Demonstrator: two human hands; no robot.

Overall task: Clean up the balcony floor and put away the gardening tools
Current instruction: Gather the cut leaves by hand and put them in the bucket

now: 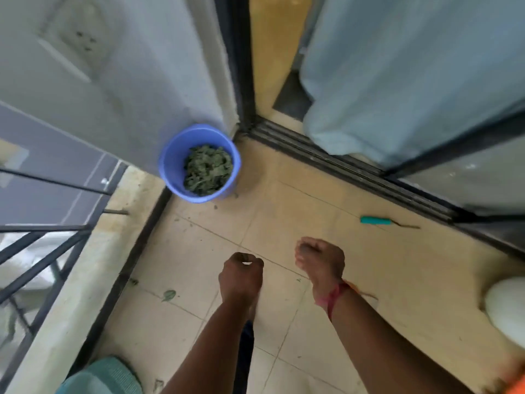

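I see the left hand [241, 270] with fingers curled to the thumb (whether it pinches any scraps, I cannot tell). The right hand [319, 260] is a loose fist, nothing visible in it. Ahead, a blue bucket [172, 166] of green leaf cuttings [208, 173] stands in the wall corner. A teal-handled tool [375, 220] lies on the floor tiles [199, 260] beside the sliding-door track [341, 166].
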